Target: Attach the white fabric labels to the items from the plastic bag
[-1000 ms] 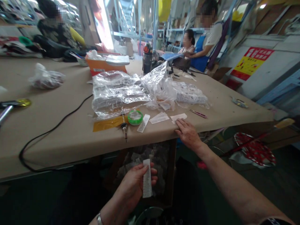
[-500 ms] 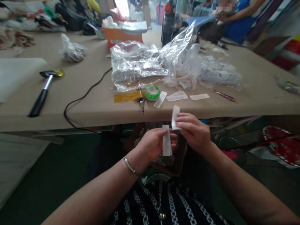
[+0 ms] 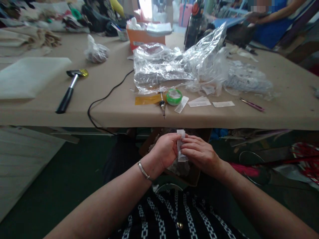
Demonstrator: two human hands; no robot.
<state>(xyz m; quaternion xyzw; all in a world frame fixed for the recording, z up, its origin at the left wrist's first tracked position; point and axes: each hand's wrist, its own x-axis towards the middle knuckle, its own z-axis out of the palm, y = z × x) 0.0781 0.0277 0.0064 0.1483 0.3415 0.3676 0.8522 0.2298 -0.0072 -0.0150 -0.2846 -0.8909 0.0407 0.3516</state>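
Small white strips (image 3: 182, 156) lie between my two hands, below the table's front edge. My left hand (image 3: 166, 149) grips them from the left, its thumb at their upper part. From the right, my right hand (image 3: 199, 151) lays its fingers over the strips; whether it has a separate strip in it is hidden. On the table near the edge are a loose strip (image 3: 181, 104), a small pile of strips (image 3: 199, 101) and another single strip (image 3: 223, 104). A green round container (image 3: 173, 97) stands beside a pen-like tool (image 3: 162, 108) with a metal tip.
Crumpled clear plastic (image 3: 159, 66) covers the table's middle, before an orange box (image 3: 147, 38). A hammer (image 3: 68, 93) and black cable (image 3: 107, 94) lie left, pink tweezers (image 3: 253, 105) right. An open box (image 3: 194, 174) sits below my hands. Another person's arm (image 3: 281, 15) shows at back right.
My right hand has moved down and left with its strip, onto the strips in my left hand. The view has shifted, so the table's things appear further right.
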